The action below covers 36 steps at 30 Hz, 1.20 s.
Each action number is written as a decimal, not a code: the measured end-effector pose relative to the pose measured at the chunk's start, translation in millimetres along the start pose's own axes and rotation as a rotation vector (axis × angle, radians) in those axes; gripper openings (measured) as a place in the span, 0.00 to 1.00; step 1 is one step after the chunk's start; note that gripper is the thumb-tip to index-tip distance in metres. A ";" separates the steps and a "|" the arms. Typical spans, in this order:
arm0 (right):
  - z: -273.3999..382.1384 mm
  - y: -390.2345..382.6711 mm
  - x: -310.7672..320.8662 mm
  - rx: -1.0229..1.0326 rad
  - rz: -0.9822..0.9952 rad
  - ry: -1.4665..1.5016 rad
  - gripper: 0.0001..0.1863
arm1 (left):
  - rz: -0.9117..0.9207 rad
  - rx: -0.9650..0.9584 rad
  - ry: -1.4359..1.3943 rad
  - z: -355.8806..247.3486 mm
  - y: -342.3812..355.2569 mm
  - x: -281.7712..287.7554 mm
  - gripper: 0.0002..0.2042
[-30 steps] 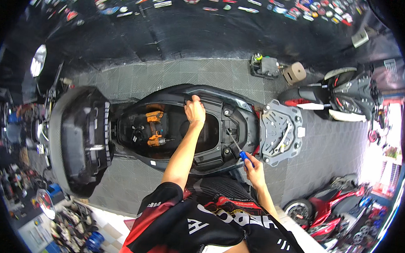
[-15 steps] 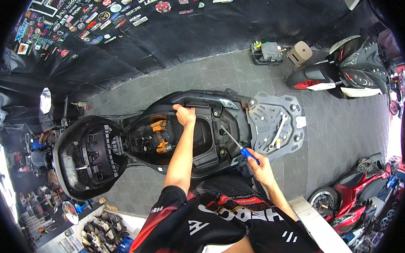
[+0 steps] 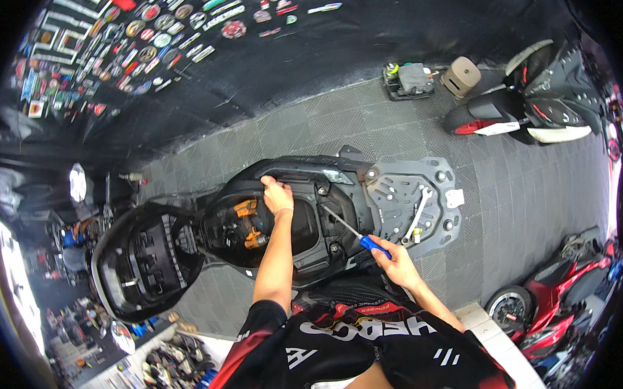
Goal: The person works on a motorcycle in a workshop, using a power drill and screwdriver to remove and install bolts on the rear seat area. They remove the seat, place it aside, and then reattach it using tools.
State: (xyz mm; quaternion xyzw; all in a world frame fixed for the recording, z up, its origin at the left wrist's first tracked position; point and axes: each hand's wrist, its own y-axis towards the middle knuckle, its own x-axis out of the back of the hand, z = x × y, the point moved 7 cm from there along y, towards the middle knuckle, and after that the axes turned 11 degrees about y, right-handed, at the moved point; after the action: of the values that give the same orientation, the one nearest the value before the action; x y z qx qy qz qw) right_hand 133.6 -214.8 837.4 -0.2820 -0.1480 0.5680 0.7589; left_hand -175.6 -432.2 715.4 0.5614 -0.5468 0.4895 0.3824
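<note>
In front of me is a scooter with its seat (image 3: pixel 148 261) swung up to the left and its storage compartment (image 3: pixel 304 222) uncovered. My left hand (image 3: pixel 277 195) is closed on the compartment's far rim, its fingertips partly hidden. A screwdriver (image 3: pixel 373 245) with a blue handle is in my right hand (image 3: pixel 396 264), fingers wrapped round the handle. Its long shaft points left and away, the tip down at the black tail panel (image 3: pixel 338 208) behind the compartment. Inside the compartment lies an orange-and-black power drill (image 3: pixel 252 223).
Right of the tail panel is a grey metal rack plate (image 3: pixel 393 210) bearing a wrench (image 3: pixel 418 215). Beyond stand a tool tray (image 3: pixel 407 81) and a beige stool (image 3: pixel 461 77). A dark scooter (image 3: pixel 561 110) is parked far right, a red one (image 3: pixel 562 289) nearer.
The whole view has shifted slightly, so the scooter sits a little lower. Both hands keep their places on the rim and screwdriver, and the screwdriver's tip stays at the tail panel.
</note>
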 end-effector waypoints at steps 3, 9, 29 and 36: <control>12.5 7.9 1.2 0.078 0.014 -0.006 0.22 | -0.032 -0.029 -0.086 12.6 9.1 -14.2 0.21; 18.5 18.1 7.6 0.090 0.053 0.003 0.22 | 0.018 0.016 -0.167 10.5 7.2 -16.5 0.24; 17.0 43.2 4.3 0.065 0.138 0.075 0.22 | 0.043 0.221 -0.181 12.3 10.2 -8.6 0.28; 15.8 45.7 -2.7 -0.044 0.181 0.171 0.21 | 0.078 0.214 -0.306 21.6 15.2 -14.1 0.26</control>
State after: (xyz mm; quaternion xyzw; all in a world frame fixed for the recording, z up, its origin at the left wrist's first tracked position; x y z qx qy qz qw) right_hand 88.6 -204.3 823.0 -0.3582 -0.0688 0.6047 0.7080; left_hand -186.7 -451.3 695.3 0.6454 -0.5646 0.4681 0.2135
